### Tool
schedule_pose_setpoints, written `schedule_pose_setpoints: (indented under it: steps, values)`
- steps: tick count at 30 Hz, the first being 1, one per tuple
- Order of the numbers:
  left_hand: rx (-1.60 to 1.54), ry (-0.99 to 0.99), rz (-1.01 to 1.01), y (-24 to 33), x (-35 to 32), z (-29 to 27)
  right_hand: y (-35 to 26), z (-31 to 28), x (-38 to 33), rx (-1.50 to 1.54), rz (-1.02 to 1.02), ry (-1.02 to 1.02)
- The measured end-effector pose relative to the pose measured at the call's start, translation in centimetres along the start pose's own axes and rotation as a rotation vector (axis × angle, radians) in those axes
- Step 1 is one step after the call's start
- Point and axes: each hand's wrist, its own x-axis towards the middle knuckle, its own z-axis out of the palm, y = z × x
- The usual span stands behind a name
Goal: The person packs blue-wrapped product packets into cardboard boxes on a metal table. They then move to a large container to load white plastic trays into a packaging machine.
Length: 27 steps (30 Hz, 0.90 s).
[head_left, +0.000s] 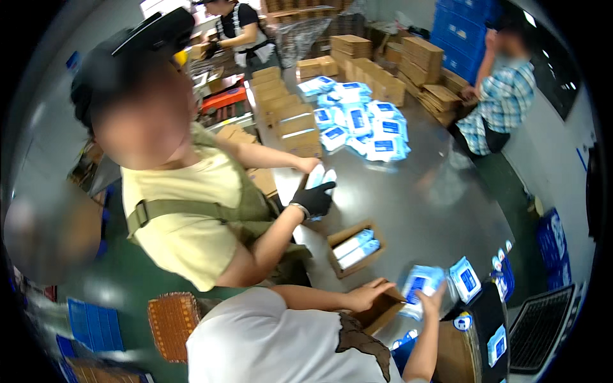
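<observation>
My left hand (369, 295) grips the rim of an open cardboard box (385, 311) at the table's near edge. Just right of the box, my right hand (433, 302) holds a blue-and-white soft pack of wipes (418, 281), its fingers across the pack's right side. The inside of my box lies mostly in shadow. Beyond it stands another open cardboard box (355, 247), with two packs (357, 249) on edge in it. A further wipes pack (465, 279) leans to the right of my right hand.
At my left, a co-worker in a yellow shirt (185, 191) handles packs with one bare hand and one black-gloved hand (313, 200). A large heap of packs (361, 121) covers the far tabletop. Cardboard boxes (297, 131) line its left side. Another person (504, 89) sits at the far right.
</observation>
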Motion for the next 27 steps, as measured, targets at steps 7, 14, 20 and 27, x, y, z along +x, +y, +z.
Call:
schedule_pose_setpoints:
  steps: [7,14,20,27]
  values:
    - [0.086,0.227,-0.02,1.2,1.7,2.8,-14.5,-0.8,-13.2,0.972,0.154,0.254]
    - [0.178,0.369,0.144,-0.4,3.1,0.9,-19.1,6.0,-17.1,-0.443,0.25,0.283]
    - [0.053,0.274,0.037,-0.3,7.2,0.3,-19.8,7.6,-18.0,-0.672,0.329,0.261]
    - [-0.03,0.229,-0.053,-0.3,7.9,0.7,-14.7,12.1,-15.6,-1.024,0.193,0.333]
